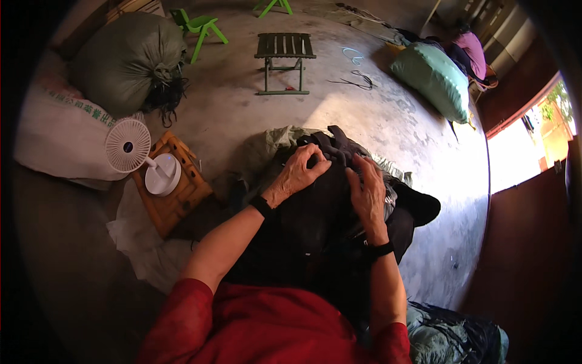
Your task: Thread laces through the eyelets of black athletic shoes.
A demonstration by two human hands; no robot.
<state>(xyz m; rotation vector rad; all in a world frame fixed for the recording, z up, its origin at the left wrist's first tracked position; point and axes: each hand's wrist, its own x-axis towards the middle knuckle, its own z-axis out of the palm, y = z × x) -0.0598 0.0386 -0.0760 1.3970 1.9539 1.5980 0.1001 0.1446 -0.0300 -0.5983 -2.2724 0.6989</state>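
Observation:
Black fabric straps [335, 144] lie bunched over my lap, on top of dark cloth and a crumpled pale greenish sack [276, 138]. My left hand [301, 171] is closed in a pinch at the left side of the straps, thumb against the index finger. On the other side, my right hand [368, 189] has its fingers bent against the straps' right end, the thumb close beside them. Both fingertips meet black material, so the exact grip is partly hidden. Dark bands circle both wrists.
A white fan [162, 175] stands on a wooden stool [188, 194] at left, beside a stuffed grey-green sack [130, 60] and a white sack [63, 136]. Ahead is a slatted folding stool [285, 45]. A pale green sack [433, 79] and a seated person [470, 51] are far right.

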